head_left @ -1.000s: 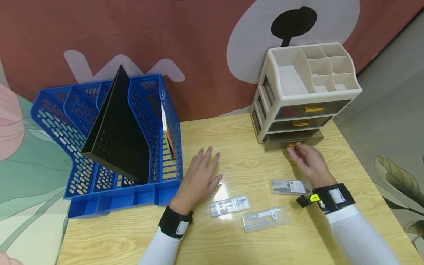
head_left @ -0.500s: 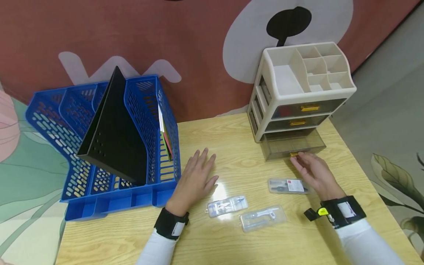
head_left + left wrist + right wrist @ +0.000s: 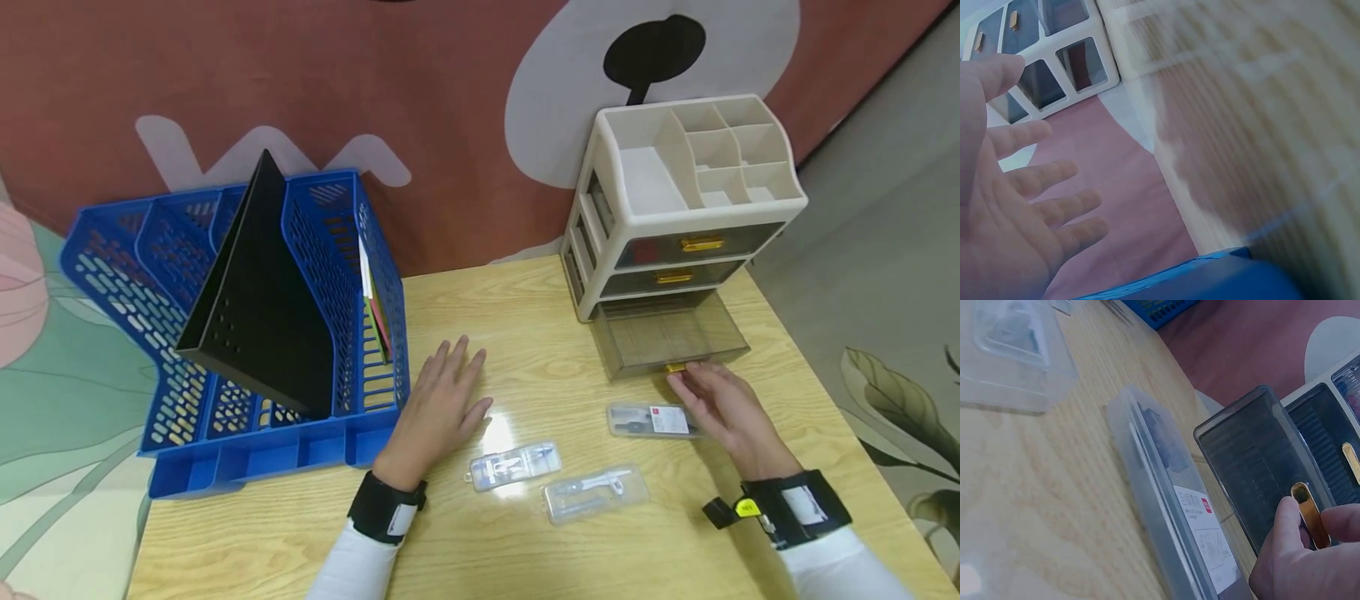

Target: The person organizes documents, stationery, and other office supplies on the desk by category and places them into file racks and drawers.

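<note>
At the right, my right hand (image 3: 731,417) pinches the gold handle (image 3: 1314,519) of the bottom drawer (image 3: 667,333). This smoky see-through drawer is pulled well out of the white desktop organizer (image 3: 690,167). Just below it lies a clear plastic case (image 3: 651,420) with a white label and dark contents. My left hand (image 3: 435,408) is spread with straight fingers over the table beside the blue file rack (image 3: 270,450), holding nothing. Two more clear cases lie between the hands: one with a compass-like tool (image 3: 596,493), the other with small white and blue pieces (image 3: 515,467).
A black folder (image 3: 262,308) leans in the blue rack, and thin coloured papers (image 3: 377,308) stand in its right slot. The organizer's two upper drawers stay closed. A red-brown patterned cloth (image 3: 457,125) hangs behind the wooden table (image 3: 510,317).
The right hand has drawn the bottom drawer farther out toward the front, moving down and to the right with its handle. The left hand and the cases stay about where they were.
</note>
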`<state>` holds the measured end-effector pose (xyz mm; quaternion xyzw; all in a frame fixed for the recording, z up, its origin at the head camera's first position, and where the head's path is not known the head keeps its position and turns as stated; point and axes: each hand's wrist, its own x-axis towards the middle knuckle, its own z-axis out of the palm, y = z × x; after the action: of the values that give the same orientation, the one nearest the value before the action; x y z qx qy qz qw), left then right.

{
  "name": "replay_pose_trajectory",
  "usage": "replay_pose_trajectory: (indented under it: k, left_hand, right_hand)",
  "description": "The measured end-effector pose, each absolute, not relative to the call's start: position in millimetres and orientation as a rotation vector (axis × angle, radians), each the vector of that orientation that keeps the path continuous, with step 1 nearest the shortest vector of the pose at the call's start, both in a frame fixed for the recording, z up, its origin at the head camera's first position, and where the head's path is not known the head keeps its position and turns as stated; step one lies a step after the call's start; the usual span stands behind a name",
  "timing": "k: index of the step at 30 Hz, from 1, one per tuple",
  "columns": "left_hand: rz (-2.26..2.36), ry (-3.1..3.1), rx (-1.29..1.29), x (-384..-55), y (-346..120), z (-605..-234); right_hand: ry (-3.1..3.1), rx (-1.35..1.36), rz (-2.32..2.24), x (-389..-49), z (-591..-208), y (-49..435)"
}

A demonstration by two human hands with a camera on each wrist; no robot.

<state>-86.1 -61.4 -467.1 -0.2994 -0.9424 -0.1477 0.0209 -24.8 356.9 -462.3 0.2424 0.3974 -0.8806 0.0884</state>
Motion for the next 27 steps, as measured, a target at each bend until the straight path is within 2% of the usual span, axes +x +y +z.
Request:
replay_pose_trajectory:
  k: [11,19,24,27]
  left_hand:
    - [-0.438,-2.912,-0.918,-84.6,-63.1,-470.0]
    - [-0.447,-2.929,-0.913,-82.6,-63.3,-468.1]
    - [-0.429,-2.944,-0.918,-78.9,-61.4,-466.8]
    - [-0.414,-2.939,-0.955,-75.5,-59.1,-467.5]
  right_hand:
    - [1.254,0.682,-2.607,-11.5,-462.9,356.0]
    - [1.274,0.548,-2.637,6.2,-455.6,360.7]
    - [1.735,0.472,-2.533,11.0,-455.3,354.1]
    - [2.312,0.248,-2.129,13.4,-457.5,346.3]
